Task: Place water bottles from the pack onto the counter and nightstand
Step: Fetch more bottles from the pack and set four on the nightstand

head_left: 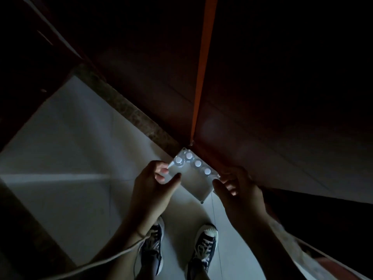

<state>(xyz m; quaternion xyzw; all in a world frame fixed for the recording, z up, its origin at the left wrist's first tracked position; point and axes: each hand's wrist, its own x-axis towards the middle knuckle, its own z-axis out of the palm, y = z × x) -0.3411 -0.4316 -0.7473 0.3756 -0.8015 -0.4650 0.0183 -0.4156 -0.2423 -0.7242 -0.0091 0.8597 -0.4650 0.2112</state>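
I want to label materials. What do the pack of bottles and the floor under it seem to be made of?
The pack looks wrapped in thin translucent plastic film, slightly glossy; four white caps, probably hard plastic, show through. Both hands hold its ends. The floor seems pale, smooth tile, with faint straight joint lines and a soft sheen. The dim light leaves both uncertain.

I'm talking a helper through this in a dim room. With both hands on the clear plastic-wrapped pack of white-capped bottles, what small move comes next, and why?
Probably pull the wrap apart. The left hand and right hand each pinch an end of the clear plastic-wrapped pack of white-capped bottles, held low above the pale tiled floor. No bottle is out yet.
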